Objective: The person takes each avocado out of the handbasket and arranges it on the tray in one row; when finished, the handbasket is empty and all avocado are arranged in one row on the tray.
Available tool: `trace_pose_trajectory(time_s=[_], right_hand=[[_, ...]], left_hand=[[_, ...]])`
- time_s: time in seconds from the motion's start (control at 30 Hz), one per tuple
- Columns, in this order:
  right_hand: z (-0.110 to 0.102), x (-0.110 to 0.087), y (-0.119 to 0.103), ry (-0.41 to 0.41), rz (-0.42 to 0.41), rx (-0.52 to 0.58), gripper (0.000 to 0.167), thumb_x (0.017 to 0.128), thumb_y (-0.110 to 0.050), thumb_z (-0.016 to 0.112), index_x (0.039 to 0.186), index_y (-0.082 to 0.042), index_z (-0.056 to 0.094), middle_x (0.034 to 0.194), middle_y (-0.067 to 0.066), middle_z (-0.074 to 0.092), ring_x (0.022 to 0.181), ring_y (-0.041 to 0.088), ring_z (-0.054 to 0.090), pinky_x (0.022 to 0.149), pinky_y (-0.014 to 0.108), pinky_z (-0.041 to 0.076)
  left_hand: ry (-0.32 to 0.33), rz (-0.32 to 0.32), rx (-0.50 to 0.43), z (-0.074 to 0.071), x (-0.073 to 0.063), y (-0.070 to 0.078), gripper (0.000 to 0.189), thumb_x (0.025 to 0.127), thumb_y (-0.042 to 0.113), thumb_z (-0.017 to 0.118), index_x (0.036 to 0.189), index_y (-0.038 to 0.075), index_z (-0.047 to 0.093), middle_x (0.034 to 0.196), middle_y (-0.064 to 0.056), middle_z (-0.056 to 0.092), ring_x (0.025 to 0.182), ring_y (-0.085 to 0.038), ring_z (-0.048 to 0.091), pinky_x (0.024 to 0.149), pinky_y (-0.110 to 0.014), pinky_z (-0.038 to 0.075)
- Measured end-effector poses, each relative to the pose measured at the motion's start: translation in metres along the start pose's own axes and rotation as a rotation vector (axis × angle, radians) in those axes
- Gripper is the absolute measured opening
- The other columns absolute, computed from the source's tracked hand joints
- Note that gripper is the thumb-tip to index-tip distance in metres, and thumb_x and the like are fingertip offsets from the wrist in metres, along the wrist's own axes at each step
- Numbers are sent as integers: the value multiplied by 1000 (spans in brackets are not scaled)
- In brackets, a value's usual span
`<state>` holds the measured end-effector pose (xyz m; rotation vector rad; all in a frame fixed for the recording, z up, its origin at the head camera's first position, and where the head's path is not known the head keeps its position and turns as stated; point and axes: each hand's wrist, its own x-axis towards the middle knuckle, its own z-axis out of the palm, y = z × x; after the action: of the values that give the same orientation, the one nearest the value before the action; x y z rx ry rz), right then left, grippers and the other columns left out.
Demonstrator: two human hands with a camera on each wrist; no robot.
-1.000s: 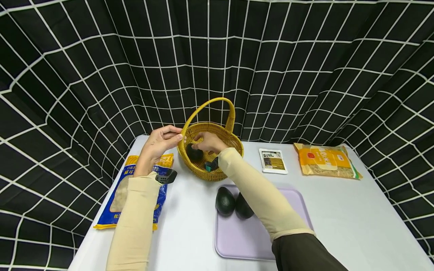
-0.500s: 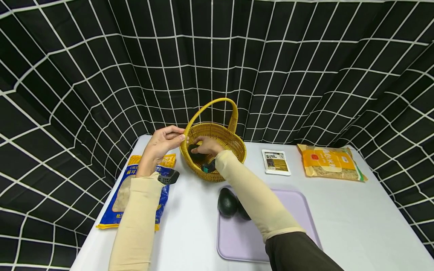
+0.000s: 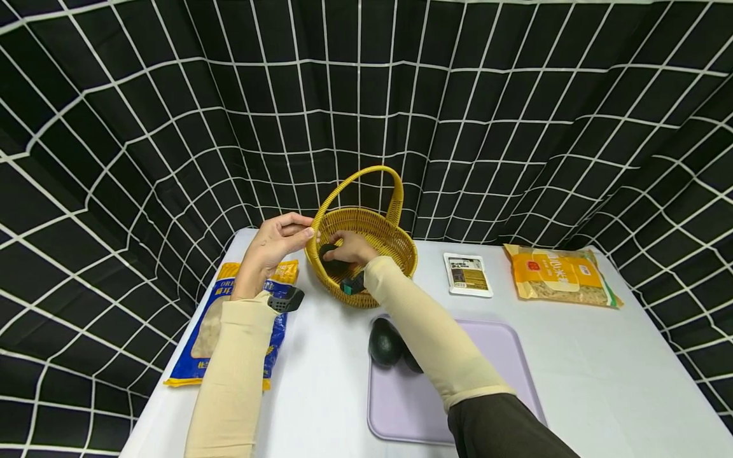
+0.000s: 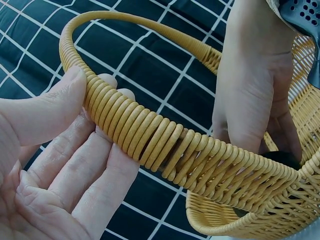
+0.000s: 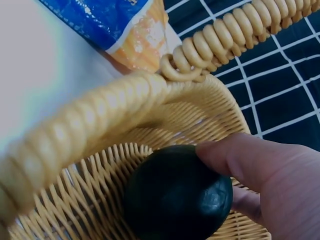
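My left hand (image 3: 275, 245) pinches the side of the handle (image 4: 127, 120) of a yellow wicker basket (image 3: 405, 251), thumb on one side and fingers on the other. Inside the basket, my right hand (image 3: 352, 247) holds a dark green avocado (image 5: 175, 195) near the left wall. The right wrist view shows the thumb and a finger against the avocado's side, with the woven wall close around it. Two more dark avocados lie on a lilac tray (image 3: 409, 407): one avocado (image 3: 385, 343) is in plain sight, the other avocado (image 3: 412, 362) partly hidden under the right forearm.
A blue and yellow food bag (image 3: 197, 356) lies under the left forearm. Right of the basket are a small white packet (image 3: 467, 275) and an orange food bag (image 3: 561, 277) on the white table (image 3: 618, 375). A black gridded curtain (image 3: 366, 95) stands behind.
My right hand has moved slightly left and down onto the avocado, its fingers now against it. My left hand keeps its hold on the handle. The head view has shifted slightly.
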<state>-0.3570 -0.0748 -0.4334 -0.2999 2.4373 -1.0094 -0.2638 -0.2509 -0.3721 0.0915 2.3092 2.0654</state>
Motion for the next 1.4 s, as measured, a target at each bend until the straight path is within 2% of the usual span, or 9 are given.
trace_pose_trajectory(time_s=[0.4, 0.63, 0.77, 0.93, 1.07, 1.23, 1.4], right_hand=[[2, -2, -3, 19, 12, -4, 45, 89, -28, 74, 129, -13, 60, 123, 12, 61, 100, 24, 66, 71, 37, 62], [-3, -10, 1, 35, -68, -15, 47, 90, -31, 73, 131, -13, 61, 128, 11, 61, 104, 25, 62, 86, 39, 59], [-8, -14, 2, 43, -98, -1, 48, 89, -31, 74, 132, -13, 61, 127, 11, 61, 103, 24, 62, 87, 40, 59], [-17, -25, 2, 21, -117, 49, 45, 89, -29, 74, 129, -13, 61, 124, 14, 62, 102, 27, 66, 89, 45, 61], [-24, -34, 6, 3, -126, 106, 45, 90, -26, 73, 131, -14, 60, 131, 15, 58, 103, 29, 67, 88, 49, 61], [-31, -45, 13, 13, -151, 118, 48, 89, -28, 73, 134, -15, 60, 137, 13, 55, 103, 28, 67, 88, 50, 61], [-39, -59, 21, 31, -184, 127, 50, 89, -27, 74, 135, -15, 59, 141, 11, 54, 108, 29, 64, 87, 49, 61]], left_hand=[[-5, 8, -1, 0, 0, 1, 29, 99, 10, 65, 126, -1, 61, 99, 6, 74, 95, -7, 71, 90, -20, 56], [-6, 21, -14, 1, 0, 0, 28, 99, 9, 65, 125, -2, 61, 94, 10, 75, 93, -6, 71, 88, -19, 57], [-7, 22, -16, 1, 0, 1, 27, 99, 9, 65, 124, -2, 62, 94, 9, 75, 93, -7, 71, 88, -19, 57], [-9, 11, -21, 1, 1, 2, 26, 99, 10, 65, 123, 0, 62, 94, 8, 75, 92, -7, 71, 87, -20, 58], [-14, 4, -18, 0, 1, 1, 27, 99, 10, 65, 124, 0, 61, 94, 8, 75, 93, -7, 71, 87, -19, 57], [-10, -2, -10, 0, 0, 2, 28, 99, 11, 66, 125, 1, 61, 100, 4, 76, 94, -7, 71, 88, -18, 57], [-2, -5, -15, 1, -1, 3, 28, 99, 11, 66, 125, 0, 61, 94, 10, 75, 93, -5, 70, 88, -18, 57]])
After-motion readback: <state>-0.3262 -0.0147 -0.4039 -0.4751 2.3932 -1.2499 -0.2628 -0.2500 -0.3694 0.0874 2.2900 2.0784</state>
